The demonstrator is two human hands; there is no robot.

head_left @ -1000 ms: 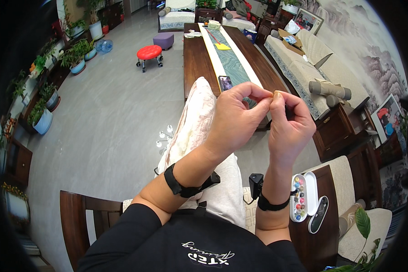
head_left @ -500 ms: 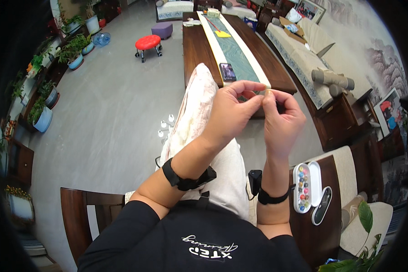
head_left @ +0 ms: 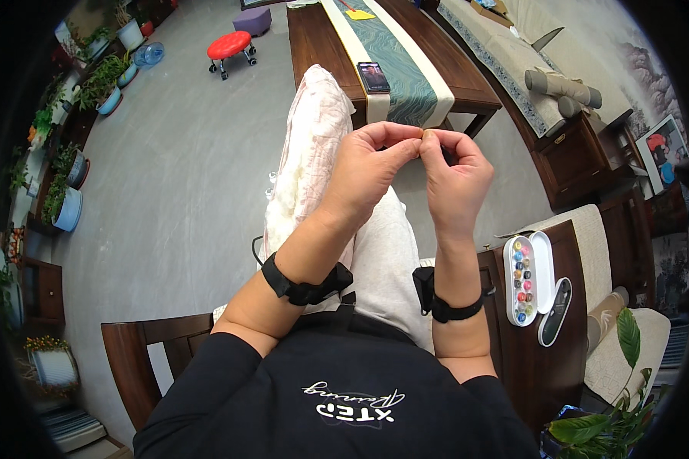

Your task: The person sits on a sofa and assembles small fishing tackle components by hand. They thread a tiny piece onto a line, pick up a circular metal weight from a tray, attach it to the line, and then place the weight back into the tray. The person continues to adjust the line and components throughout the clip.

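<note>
My left hand (head_left: 364,170) and my right hand (head_left: 459,183) meet above my lap, thumbs and forefingers pinched together with their tips touching. Whatever sits between the fingertips is too small to make out. Draped over my left leg is a pale pink quilted cloth (head_left: 318,130) with white fluffy-looking patches; neither hand grips it. To the right of my right forearm, an opened white sewing case (head_left: 543,264) holds several small spools of coloured thread (head_left: 522,275). Against it lies a dark oval insert with a white rim (head_left: 556,312).
Ahead stands a dark wooden table (head_left: 311,50) with a patterned runner (head_left: 409,96) and a phone (head_left: 373,77). A red wheeled stool (head_left: 230,44) and a purple stool (head_left: 254,21) are at far left. Potted plants (head_left: 103,92) line the left wall; a wooden chair arm (head_left: 157,327) is near my left elbow.
The view has shifted, so the table and stools sit higher in the picture. Both hands have come slightly left and up in it, still pinched together.
</note>
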